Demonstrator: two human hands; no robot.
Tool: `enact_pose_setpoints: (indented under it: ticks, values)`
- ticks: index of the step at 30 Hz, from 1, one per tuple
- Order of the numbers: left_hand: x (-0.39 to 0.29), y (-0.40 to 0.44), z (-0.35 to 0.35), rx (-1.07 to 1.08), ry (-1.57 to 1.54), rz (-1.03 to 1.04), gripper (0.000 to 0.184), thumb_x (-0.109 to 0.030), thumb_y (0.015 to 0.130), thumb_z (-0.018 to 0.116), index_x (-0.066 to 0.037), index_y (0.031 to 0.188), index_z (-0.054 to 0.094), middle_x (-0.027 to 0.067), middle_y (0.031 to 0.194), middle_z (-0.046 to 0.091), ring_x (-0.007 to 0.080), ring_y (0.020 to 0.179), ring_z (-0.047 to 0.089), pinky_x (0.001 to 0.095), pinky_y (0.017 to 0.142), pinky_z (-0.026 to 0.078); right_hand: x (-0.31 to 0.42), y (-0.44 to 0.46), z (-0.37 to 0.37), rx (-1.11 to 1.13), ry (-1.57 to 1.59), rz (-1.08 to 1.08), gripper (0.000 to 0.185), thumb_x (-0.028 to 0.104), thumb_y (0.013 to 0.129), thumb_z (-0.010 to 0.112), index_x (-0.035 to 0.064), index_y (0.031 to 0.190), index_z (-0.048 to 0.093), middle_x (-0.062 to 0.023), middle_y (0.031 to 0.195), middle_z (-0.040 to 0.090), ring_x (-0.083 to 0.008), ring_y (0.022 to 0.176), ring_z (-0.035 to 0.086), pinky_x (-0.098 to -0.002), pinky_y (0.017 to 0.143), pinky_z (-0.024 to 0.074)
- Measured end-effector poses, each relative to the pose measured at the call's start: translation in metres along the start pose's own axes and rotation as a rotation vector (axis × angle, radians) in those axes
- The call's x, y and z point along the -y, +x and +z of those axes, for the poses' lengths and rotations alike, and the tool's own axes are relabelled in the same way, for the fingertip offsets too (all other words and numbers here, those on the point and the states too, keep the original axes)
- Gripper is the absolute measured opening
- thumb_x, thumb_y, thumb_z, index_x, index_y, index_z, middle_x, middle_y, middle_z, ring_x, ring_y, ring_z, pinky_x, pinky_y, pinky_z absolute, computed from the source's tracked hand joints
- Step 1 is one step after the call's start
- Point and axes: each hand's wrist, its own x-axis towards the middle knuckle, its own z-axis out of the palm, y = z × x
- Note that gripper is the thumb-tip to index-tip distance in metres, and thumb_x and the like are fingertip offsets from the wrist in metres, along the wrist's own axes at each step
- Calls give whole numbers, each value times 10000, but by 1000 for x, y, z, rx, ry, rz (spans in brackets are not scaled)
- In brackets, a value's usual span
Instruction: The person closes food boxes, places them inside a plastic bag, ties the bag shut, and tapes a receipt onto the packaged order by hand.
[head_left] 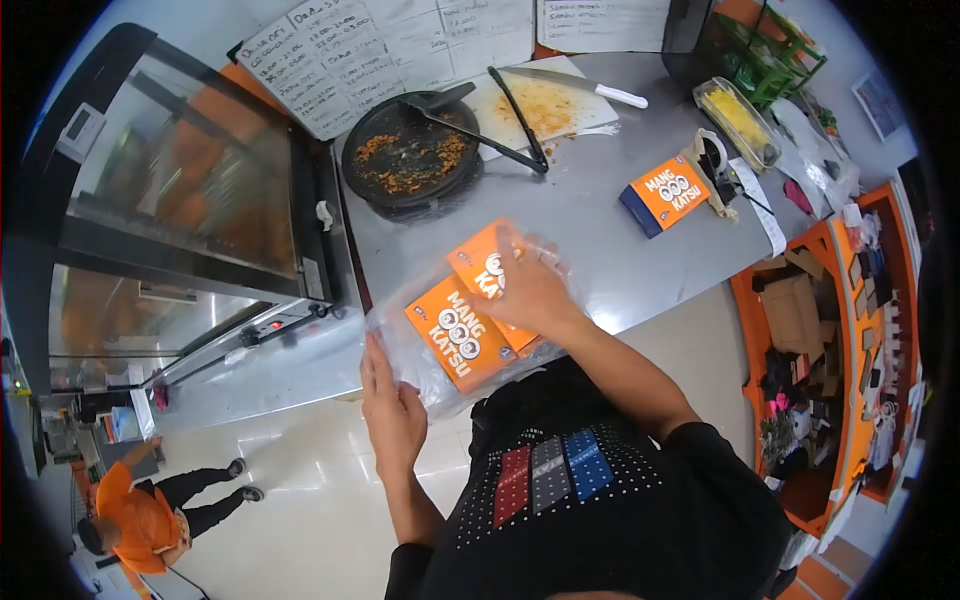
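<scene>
I'm seeing the bare right hand (528,290) resting open-fingered on white-lettered orange cardboard boxes (455,340), nearside of the round black stone mortar (408,198), can't tell left hand's (394,410) grip; any hard tug is risking box corners tearing the clear plastic bag (395,318).

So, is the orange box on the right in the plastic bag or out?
Out: that orange box rests on the metal counter, apart from the clear plastic bag by the left hand.

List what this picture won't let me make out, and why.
Head view:
Upper orange box: print partly covered by the right hand.
That hand's outline: partly blurred.
Navy-sided box: contents hidden by its walls.
Wall board: top cut off by the picture's edge; finer writing too small.
</scene>
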Motion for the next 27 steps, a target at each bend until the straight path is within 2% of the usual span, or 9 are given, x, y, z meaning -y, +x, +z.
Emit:
enact_pose_setpoints:
  ticks: [4,8,10,14,16,18,20,24,27]
  values:
    - [1,0,-6,-30,24,-10,808,132,774,478,-5,1537,250,268,1507,378,445,1351,422,424,1025,437,4,-14,-27,248,38,69,1140,660,808,639,-42,1541,118,-326,1531,245,-601,1360,268,-685,1105,229]
    - [-14,2,-2,-84,145,-19,824,82,755,561,-31,1527,296,252,1495,405,441,1333,444,446,1025,446,-32,-43,-49,334,-3,-162,1021,648,874,580,-18,1540,185,-346,1502,294,-569,1339,336,-626,1096,301]
    - [-8,-5,-3,-108,296,7,871,58,719,608,-70,1530,316,229,1472,442,429,1314,466,459,1022,453,-70,-58,-81,359,-102,-318,899,652,899,545,-35,1452,372,-346,1458,373,-524,1324,395,-554,1099,341]
    - [-24,-9,-9,39,374,-129,899,72,699,600,-100,1536,321,229,1409,494,411,1292,491,453,1006,463,-77,-51,-173,1121,-246,-438,604,584,957,518,1,984,675,-214,1126,676,-383,1072,638,-431,927,503]
    - [-32,-12,-15,-63,370,-111,890,83,694,593,-107,1528,347,228,1343,541,406,1252,525,452,983,472,-81,-36,-211,1008,77,-438,458,463,948,620,13,997,693,-138,1051,708,-347,991,664,-419,880,524]
    - [-32,-12,-26,-142,362,-128,864,96,701,575,-101,1518,374,216,1253,579,377,1145,582,434,911,491,-124,-11,-225,464,283,-439,355,258,869,746,56,1150,667,-140,1152,680,-350,1075,636,-413,944,498]
    - [-47,-10,-33,-214,272,-234,682,71,781,594,-64,1440,481,152,1008,650,281,871,636,378,759,496,-174,37,-225,138,-64,-426,716,111,755,801,116,1406,503,-138,1351,579,-341,1229,561,-420,1036,439]
    - [-49,-8,-17,-332,176,-197,241,-108,916,673,20,1111,613,59,688,588,192,666,571,295,717,480,-299,81,-157,310,-1007,-233,1156,96,668,819,223,1579,118,-81,1558,344,-349,1441,321,-557,1145,306]
    - [-37,-10,-18,-256,-125,-312,144,-118,944,648,9,1002,613,67,784,652,156,693,588,276,709,469,-341,93,-135,282,-807,-344,1203,124,601,865,212,1566,151,-114,1500,408,-371,1400,372,-590,1157,260]
